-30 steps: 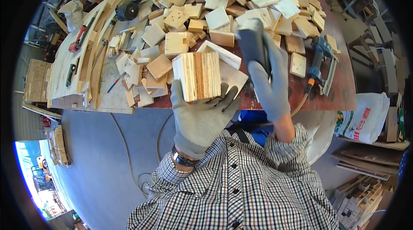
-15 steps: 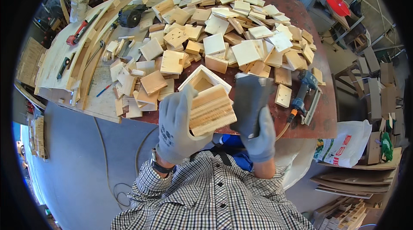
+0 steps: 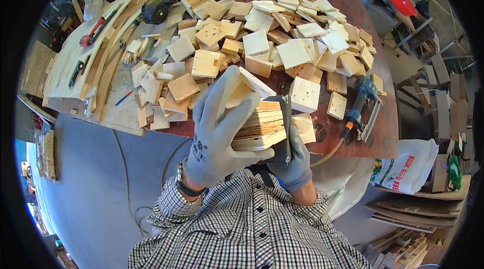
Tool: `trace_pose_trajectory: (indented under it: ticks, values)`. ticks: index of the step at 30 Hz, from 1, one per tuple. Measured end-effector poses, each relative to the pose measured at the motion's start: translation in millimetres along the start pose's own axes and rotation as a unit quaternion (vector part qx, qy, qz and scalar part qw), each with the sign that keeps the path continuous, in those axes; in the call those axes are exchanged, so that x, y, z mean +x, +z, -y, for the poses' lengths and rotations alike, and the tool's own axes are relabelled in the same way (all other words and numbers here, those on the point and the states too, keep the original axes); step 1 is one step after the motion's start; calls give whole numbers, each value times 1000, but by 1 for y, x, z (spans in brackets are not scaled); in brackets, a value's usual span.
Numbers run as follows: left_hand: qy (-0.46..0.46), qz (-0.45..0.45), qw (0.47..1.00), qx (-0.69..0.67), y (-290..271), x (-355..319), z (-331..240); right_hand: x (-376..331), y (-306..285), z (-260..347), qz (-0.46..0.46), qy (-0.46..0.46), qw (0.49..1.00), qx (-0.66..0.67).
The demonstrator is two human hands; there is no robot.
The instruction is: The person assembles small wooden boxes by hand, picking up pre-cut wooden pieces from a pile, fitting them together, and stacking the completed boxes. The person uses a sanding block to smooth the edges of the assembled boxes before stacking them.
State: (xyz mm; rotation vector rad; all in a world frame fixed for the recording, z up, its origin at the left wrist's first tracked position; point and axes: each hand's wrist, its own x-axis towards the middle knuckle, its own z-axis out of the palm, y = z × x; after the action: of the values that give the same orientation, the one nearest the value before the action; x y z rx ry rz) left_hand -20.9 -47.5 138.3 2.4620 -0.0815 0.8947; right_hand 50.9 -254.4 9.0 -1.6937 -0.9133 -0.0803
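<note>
My gloved left hand (image 3: 214, 128) is closed around a wooden block (image 3: 259, 127) with rough, striped layers on its facing side. In my right hand (image 3: 295, 160), also gloved, is a dark grey sanding block (image 3: 285, 133), seen nearly edge-on. Its flat side lies against the right end of the wooden block. Part of an open wooden box (image 3: 257, 83) shows behind my left fingers on the table. Two pale wooden blocks, one squarish (image 3: 304, 94) and one lower (image 3: 303, 127), lie just right of the sanding block.
A big heap of wooden pieces (image 3: 257, 19) covers much of the red-brown table (image 3: 348, 140). A nail gun (image 3: 360, 103) with a hose lies at the right. Long boards (image 3: 108, 37), a red tool (image 3: 92, 35) and a black tape measure (image 3: 155, 11) are at the left.
The sanding block has moved left and turned edge-on, from apart to against the wooden block. The wooden block has turned and shifted slightly right. My left fingers have spread around it.
</note>
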Motion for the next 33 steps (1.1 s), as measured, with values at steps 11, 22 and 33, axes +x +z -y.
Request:
trace_pose_trajectory:
  ticks: [11,22,33]
  values:
    - [-43,27,994,-101,4,-9,-9,15,-34,17,-7,45,999,2]
    - [-8,91,996,-12,-9,-7,-10,85,-102,83,150,-241,931,-231]
    - [-53,104,993,7,-9,-18,-13,94,-85,77,120,-238,960,-88]
